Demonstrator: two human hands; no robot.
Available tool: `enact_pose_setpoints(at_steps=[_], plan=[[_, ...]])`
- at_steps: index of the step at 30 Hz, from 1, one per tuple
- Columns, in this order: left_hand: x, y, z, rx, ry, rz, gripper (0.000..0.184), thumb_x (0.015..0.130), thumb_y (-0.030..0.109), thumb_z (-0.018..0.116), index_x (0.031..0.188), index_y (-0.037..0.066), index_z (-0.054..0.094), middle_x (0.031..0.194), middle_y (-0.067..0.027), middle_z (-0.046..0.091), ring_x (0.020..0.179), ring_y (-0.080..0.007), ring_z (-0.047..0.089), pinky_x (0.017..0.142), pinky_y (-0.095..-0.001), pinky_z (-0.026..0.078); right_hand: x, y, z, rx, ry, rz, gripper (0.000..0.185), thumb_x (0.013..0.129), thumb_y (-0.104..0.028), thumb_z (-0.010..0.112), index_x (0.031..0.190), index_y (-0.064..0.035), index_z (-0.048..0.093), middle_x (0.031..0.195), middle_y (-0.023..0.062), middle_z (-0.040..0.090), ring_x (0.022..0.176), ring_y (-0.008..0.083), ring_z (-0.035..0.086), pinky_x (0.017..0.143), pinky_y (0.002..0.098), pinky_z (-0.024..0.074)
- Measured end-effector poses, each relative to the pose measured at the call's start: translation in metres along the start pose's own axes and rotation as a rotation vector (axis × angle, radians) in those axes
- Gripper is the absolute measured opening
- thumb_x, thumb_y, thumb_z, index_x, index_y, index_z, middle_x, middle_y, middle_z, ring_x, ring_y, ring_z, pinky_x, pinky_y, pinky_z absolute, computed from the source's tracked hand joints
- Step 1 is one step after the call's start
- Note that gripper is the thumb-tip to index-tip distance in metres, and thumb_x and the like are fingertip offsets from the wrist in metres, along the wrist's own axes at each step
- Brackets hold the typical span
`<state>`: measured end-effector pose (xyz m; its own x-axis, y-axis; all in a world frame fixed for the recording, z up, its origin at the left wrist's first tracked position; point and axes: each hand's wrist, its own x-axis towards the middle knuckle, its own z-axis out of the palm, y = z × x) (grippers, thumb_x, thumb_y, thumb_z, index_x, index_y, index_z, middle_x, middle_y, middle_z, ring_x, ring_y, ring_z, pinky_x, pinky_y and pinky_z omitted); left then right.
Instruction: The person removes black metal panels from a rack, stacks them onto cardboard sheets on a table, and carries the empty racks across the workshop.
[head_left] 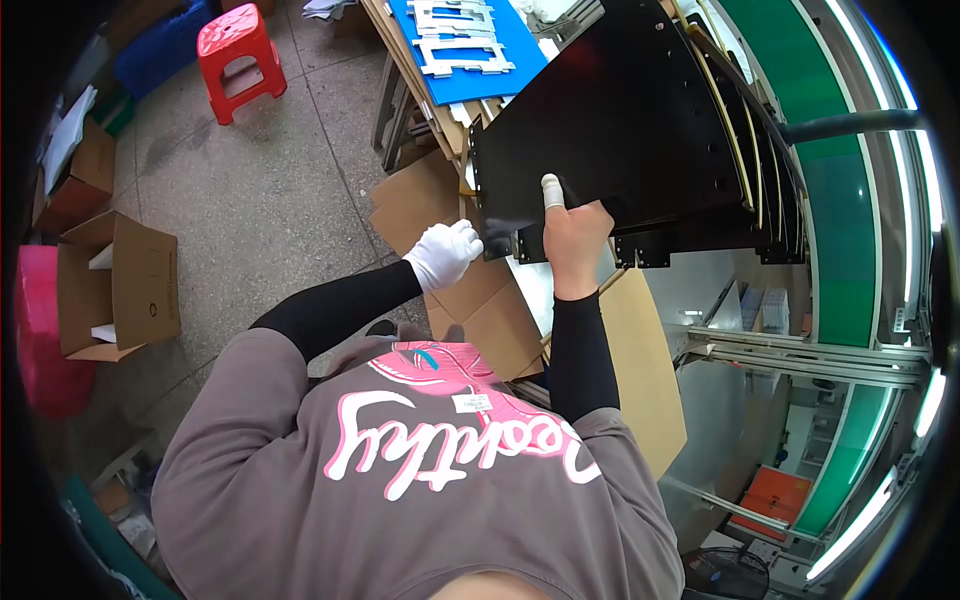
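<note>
Black drilled panel [610, 130] lies before us, beside the blue board [455, 90]. Our right hand [578, 240] has its thumb on it, our gloved left hand [442, 258] curls near its corner—either grip clamped, we can't tell; supporting both sides evenly should help.

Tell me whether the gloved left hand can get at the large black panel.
Probably yes: the left hand is right beside a corner of the large black panel, with nothing visible between them. The right hand sits farther along, out of its way.
</note>
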<state>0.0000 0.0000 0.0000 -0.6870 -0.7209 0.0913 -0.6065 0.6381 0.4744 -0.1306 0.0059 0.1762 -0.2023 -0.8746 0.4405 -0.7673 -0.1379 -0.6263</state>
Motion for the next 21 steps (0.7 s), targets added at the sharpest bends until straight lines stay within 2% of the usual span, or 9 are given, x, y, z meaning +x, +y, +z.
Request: enact_pose_setpoints(at_steps=[3, 8, 12, 15, 21], plan=[[0.006, -0.005, 0.008, -0.021, 0.310, 0.187, 0.011, 0.070, 0.015, 0.054, 0.078, 0.009, 0.056, 0.094, -0.0086, 0.055, 0.099, -0.0245, 0.047, 0.085, -0.0385, 0.038, 0.007, 0.000, 0.000, 0.021, 0.035, -0.041, 0.014, 0.079, -0.011, 0.061, 0.076, 0.0018, 0.060, 0.068, 0.0172, 0.060, 0.059, 0.0355, 0.057, 0.053, 0.0362, 0.0447], [-0.015, 0.005, -0.005, 0.133, 0.274, 0.224, 0.021, 0.066, 0.012, 0.056, 0.086, 0.007, 0.059, 0.100, -0.0091, 0.056, 0.105, -0.0282, 0.048, 0.088, -0.0410, 0.039, 0.015, -0.007, 0.003, -0.026, 0.003, -0.107, 0.012, 0.079, -0.010, 0.060, 0.076, 0.0016, 0.060, 0.069, 0.0174, 0.060, 0.060, 0.0365, 0.056, 0.053, 0.0363, 0.0448], [-0.024, 0.016, -0.005, 0.104, 0.393, 0.228, 0.024, 0.067, 0.010, 0.054, 0.090, 0.005, 0.059, 0.104, -0.0113, 0.053, 0.107, -0.0292, 0.045, 0.090, -0.0419, 0.036, 0.009, -0.010, 0.000, -0.045, -0.003, -0.129, 0.012, 0.079, -0.010, 0.059, 0.076, 0.0016, 0.059, 0.069, 0.0177, 0.060, 0.061, 0.0370, 0.056, 0.053, 0.0367, 0.0449], [-0.029, 0.019, -0.002, -0.009, 0.338, 0.152, 0.039, 0.062, 0.006, 0.056, 0.101, 0.007, 0.058, 0.114, -0.0118, 0.051, 0.115, -0.0319, 0.043, 0.096, -0.0462, 0.033, 0.008, -0.010, -0.004, -0.034, 0.045, -0.270, 0.014, 0.080, -0.011, 0.058, 0.075, 0.0020, 0.059, 0.069, 0.0181, 0.059, 0.061, 0.0374, 0.056, 0.053, 0.0376, 0.0451], [-0.031, 0.024, -0.006, -0.014, 0.339, 0.168, 0.042, 0.061, 0.006, 0.058, 0.102, 0.007, 0.058, 0.115, -0.0120, 0.050, 0.116, -0.0322, 0.042, 0.097, -0.0461, 0.032, 0.004, 0.000, -0.007, -0.102, 0.005, -0.270, 0.017, 0.080, -0.013, 0.059, 0.072, 0.0024, 0.057, 0.068, 0.0187, 0.059, 0.061, 0.0378, 0.056, 0.053, 0.0391, 0.0452]])
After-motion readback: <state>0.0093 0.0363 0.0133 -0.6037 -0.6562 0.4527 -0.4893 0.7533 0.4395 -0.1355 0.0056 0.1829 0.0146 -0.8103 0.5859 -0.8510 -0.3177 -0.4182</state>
